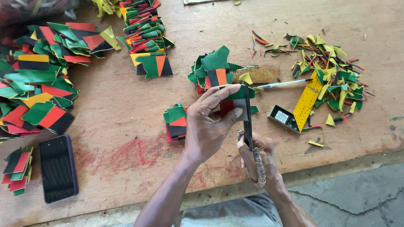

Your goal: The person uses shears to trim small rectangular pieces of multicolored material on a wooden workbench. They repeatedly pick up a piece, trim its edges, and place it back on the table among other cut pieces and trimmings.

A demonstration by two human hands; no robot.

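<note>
At the far left of the wooden desk (113,109) lay a loose heap of cut pieces (35,80) in green, red, black and yellow, with a small stack of the same (17,168) near the front edge and a dark phone (58,168) flat beside it, screen up. Further back stood a long row of stacked pieces (145,38). Near the middle sat a small pile of green and red pieces (176,122), just left of the left hand (208,126).

The left hand pressed down on a striped piece (235,101) — green, red and grey bands showing between its fingers — its grip closed flat, thumb and fingers pinning the piece to the desk. Behind it lay another pile (214,69) topped with green.

The right hand (259,157) was closed around the wrapped handle of a knife (249,122). The knife's long axis ran nearly straight away from the person, its dark blade pointing toward the back of the desk and lying along the right edge of the striped piece, touching it.

To the right lay a pen (284,84), a yellow set square (307,101) with a black base, and — spread beyond them — a scatter of trimmings (332,75) in yellow, green and red.
</note>
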